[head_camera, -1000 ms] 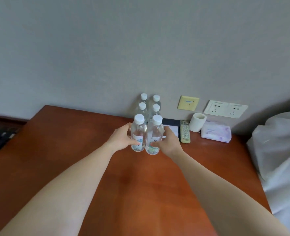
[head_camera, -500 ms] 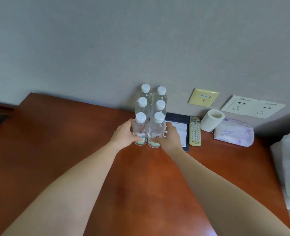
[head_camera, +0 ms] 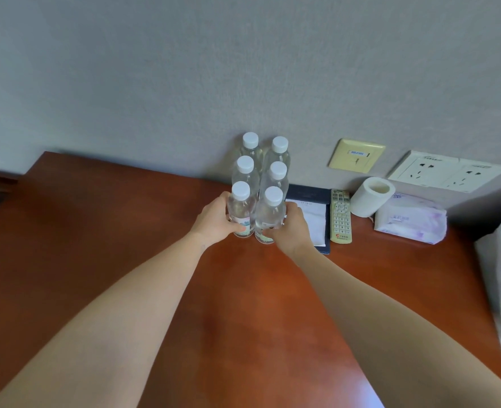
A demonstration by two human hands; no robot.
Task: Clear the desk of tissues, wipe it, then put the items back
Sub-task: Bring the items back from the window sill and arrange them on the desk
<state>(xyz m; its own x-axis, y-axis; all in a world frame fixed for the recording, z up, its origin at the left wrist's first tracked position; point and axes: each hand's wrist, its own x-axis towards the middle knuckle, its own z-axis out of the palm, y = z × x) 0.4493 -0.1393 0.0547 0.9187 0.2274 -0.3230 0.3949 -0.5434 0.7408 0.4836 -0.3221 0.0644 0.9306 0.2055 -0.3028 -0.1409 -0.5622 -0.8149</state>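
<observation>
Head view, putting-back stage as I judge it: items are ranged along the back of the desk [head_camera: 119, 237], and I am setting a pair of water bottles into their block. My left hand [head_camera: 214, 222] is wrapped round the lower body of the front-left bottle [head_camera: 241, 209]. My right hand [head_camera: 292, 228] is wrapped likewise round the front-right bottle [head_camera: 270, 214]. Both bottles stand upright, side by side and touching, just in front of four other bottles [head_camera: 245, 175] ranked in two rows back to the wall [head_camera: 184, 83]. Their bases seem to rest on the wood, though my fingers hide part of the contact. Beside my right hand, partly behind it, lies a notepad folder [head_camera: 309, 192], then a remote [head_camera: 341, 216], a paper roll [head_camera: 371, 200] and a tissue pack [head_camera: 409, 220], the pack well apart from both hands. Next move, in my estimate: loosen both grips evenly and draw the hands straight back, since a sideways drag could topple the close-packed bottles.
</observation>
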